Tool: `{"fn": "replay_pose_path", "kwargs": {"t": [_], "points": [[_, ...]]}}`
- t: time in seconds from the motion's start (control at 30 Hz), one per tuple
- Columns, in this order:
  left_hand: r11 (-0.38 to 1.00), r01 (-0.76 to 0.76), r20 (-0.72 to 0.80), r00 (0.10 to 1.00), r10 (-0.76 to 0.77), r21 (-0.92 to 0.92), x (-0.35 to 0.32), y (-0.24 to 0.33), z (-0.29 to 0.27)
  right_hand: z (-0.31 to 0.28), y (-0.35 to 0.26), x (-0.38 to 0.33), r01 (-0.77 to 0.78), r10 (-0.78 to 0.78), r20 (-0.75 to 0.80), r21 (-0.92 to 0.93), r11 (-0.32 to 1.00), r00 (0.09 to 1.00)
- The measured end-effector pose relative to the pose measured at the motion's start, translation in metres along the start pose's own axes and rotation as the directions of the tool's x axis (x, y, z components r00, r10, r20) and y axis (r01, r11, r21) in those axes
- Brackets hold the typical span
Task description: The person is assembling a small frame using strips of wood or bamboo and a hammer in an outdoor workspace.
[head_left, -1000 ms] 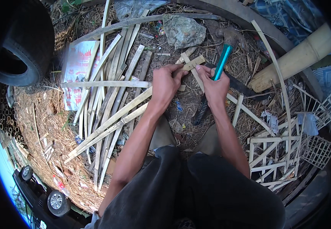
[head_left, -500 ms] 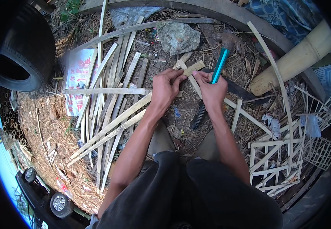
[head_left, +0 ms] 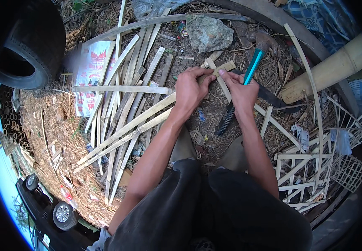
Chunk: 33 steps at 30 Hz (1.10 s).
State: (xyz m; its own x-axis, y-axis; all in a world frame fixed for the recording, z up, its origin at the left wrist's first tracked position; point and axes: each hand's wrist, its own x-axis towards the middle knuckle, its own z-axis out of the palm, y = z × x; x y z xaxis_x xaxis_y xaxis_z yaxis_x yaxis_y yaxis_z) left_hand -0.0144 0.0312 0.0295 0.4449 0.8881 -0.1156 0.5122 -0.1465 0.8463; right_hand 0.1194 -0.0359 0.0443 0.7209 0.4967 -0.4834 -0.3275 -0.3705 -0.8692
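Both of my hands meet over two crossed bamboo strips near the ground. My left hand (head_left: 192, 90) is closed, its fingertips pinching the short bamboo strip (head_left: 228, 66) that lies across a longer slat (head_left: 223, 88). With thumb and fingertips, my right hand (head_left: 242, 92) presses on the same crossing. A hammer (head_left: 254, 66) with a teal shaft and black grip runs through my right hand, its rusty claw head pointing away from me. Whether a nail sits between my fingertips is too small to tell. Two long bamboo strips (head_left: 133, 125) reach toward my left wrist.
Left of me lies a pile of bamboo slats (head_left: 124, 83) over a printed sack (head_left: 90, 79); a tyre (head_left: 30, 54) stands beyond. A rock (head_left: 209, 33) is ahead. A thick bamboo pole (head_left: 329, 69) and nailed slat frames (head_left: 296, 180) are at right.
The view has shifted, so the scene sits slightly further right and higher. My hands stay at the crossed strips, with the hammer still in the right; the fingers have shifted a little.
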Motion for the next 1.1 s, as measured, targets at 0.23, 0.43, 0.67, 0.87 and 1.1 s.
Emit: {"fn": "replay_pose_path", "kwargs": {"t": [0.23,0.43,0.67,0.87,1.1], "points": [[0.999,0.033,0.008,0.999,-0.033,-0.028,0.002,-0.001,0.001,-0.001,0.004,0.003,0.003,-0.003,0.007,0.006,1.0,1.0],[0.977,-0.117,-0.074,0.989,0.132,0.179,0.0,0.002,0.013,-0.001,0.005,0.002,0.034,-0.036,0.026,0.073,0.997,0.999],[0.972,-0.13,-0.093,0.984,0.15,0.194,0.003,0.003,0.018,-0.021,-0.044,-0.016,-0.122,0.127,0.006,-0.231,0.965,0.992],[0.972,-0.135,-0.095,0.983,0.156,0.194,0.002,0.002,0.018,-0.106,-0.044,-0.034,0.119,0.029,0.307,-0.452,0.884,0.951],[0.978,-0.124,-0.086,0.986,0.14,0.17,0.004,0.0,0.018,-0.122,-0.03,-0.048,0.209,0.138,0.425,-0.671,0.712,0.895]]}}
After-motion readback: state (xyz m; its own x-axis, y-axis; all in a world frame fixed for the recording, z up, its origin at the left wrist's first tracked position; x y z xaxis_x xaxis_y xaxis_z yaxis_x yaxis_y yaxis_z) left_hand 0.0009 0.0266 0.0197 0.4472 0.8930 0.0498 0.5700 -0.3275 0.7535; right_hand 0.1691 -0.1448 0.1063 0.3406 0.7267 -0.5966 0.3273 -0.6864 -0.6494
